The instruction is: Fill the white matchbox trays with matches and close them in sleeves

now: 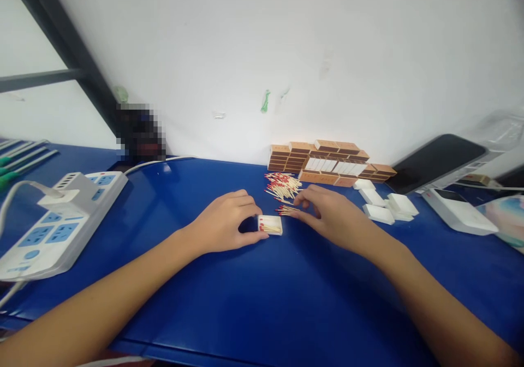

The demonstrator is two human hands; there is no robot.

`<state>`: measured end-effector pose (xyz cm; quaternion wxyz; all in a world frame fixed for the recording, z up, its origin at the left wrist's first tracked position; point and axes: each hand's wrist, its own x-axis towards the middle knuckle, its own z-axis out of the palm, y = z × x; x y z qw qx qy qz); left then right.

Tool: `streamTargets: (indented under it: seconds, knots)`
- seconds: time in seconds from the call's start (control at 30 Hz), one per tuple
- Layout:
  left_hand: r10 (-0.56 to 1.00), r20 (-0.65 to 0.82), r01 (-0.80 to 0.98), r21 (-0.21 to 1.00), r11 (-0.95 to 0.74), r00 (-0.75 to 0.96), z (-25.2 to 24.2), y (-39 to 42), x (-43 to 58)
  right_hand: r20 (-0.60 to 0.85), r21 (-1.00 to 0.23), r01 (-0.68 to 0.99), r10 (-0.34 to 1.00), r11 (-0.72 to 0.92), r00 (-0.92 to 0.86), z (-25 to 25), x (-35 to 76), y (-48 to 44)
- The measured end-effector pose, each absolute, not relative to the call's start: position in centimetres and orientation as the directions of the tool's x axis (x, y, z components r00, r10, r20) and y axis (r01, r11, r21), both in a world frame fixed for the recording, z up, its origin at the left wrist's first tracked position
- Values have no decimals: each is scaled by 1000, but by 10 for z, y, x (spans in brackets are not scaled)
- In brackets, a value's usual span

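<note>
A small white matchbox tray [271, 220] lies on the blue table, with several red-tipped matches along its near side. My left hand [229, 221] grips the tray's left end between thumb and fingers. Just to the right, my right hand [321, 212] pinches a few matches [287, 210], their red heads pointing left toward the tray. Behind them a loose heap of matches [283, 185] rests on the table. The stacked brown matchboxes [292, 160] stand against the wall behind the heap.
White empty trays [379, 213] lie right of my right hand. A phone [440, 162] leans on a stand farther right, near a white device [460, 211]. At left sit a power strip [61, 230] with a plugged-in adapter and green-handled tools [12, 173]. The blue table [229, 301] meets the white wall behind.
</note>
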<state>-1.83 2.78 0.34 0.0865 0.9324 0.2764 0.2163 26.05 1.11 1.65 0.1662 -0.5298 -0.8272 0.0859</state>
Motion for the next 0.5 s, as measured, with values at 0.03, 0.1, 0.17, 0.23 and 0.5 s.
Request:
streamTargets:
  seconds: [0.03,0.1,0.17,0.23,0.5]
  knots:
    - [551,347,477,280,-833,759,3,27,-18,153,-325,849,909,417,-388,14,263,13]
    - [547,337,474,278,-835,766,4,27,-18,113,-348,842,910,412,-398,10,264,16]
    - [548,333,477,275,-835,767,4,28,-18,111,-373,830,908,414,-403,6,262,17]
    - [553,330,483,273,-832,765,3,28,-18,118,-400,816,906,417,-406,5,259,17]
    - [552,328,481,277,-832,767,3,29,-18,95,-155,911,924,381,-371,2,251,13]
